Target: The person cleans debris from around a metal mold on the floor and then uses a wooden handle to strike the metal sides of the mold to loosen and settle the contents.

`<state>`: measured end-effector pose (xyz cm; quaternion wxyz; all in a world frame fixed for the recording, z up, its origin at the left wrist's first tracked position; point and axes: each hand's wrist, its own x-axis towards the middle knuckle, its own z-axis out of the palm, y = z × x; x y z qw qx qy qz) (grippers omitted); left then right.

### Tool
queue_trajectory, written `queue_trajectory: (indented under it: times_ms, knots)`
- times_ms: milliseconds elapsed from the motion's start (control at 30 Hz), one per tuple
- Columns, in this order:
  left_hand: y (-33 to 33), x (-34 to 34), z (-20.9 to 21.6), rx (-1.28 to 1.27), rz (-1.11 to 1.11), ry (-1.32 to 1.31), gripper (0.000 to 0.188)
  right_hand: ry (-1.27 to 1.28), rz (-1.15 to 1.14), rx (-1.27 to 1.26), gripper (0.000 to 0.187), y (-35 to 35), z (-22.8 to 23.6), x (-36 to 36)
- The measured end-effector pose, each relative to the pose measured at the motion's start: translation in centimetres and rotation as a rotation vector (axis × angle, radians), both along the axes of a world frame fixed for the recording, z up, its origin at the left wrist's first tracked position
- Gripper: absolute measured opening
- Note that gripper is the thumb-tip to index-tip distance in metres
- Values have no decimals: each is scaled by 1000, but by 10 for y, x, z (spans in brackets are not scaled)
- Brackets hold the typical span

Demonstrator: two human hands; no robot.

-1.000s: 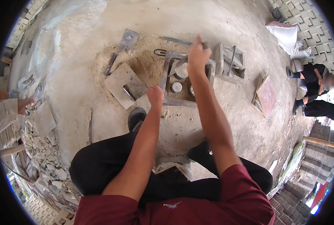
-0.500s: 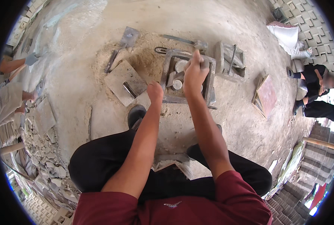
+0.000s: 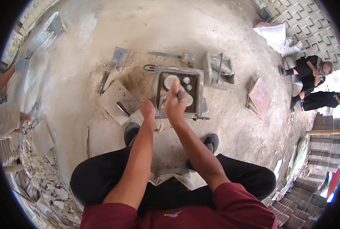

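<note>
In front of my feet lies a box-shaped frame, holding grey sandy material and several round pale pieces, among them a large disc. My right hand is closed above the frame's interior, thumb uppermost. What it grips, if anything, is too blurred to name. At the frame's near left corner is my left hand, curled closed with its fingers mostly hidden; whether it touches the frame I cannot tell. Left of it a short metal tube rests on a flat square board.
Beyond the board lie a flat metal blade and loose sand. A hammer-like tool lies behind the frame, a second box to its right. Stacked square boards are farther right. One person sits right; another's gloved hand shows left.
My right hand has come nearer to me over the frame, uncovering more round pieces. The whole view has shifted, so the floor things appear farther left. My left hand stays by the frame's corner.
</note>
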<state>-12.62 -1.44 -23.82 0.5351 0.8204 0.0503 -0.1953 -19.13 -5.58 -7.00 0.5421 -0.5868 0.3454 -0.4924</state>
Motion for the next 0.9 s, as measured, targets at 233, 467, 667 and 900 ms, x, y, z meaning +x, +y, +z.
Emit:
queue_trajectory:
  times_ms: [233,467,667,900]
  knots:
    - [17,35,-52,452,-604,-418,49,-22,-22,-17,46,-5,16,16]
    - [-2,17,-7,343,-201,-92,46,-71,33,44,48,-30,12,10]
    - [1,21,21,374,-153,-126,46,88,93,-114,47,-39,8,39]
    - [-2,20,18,337,-120,-98,46,272,70,-236,53,-61,10,68]
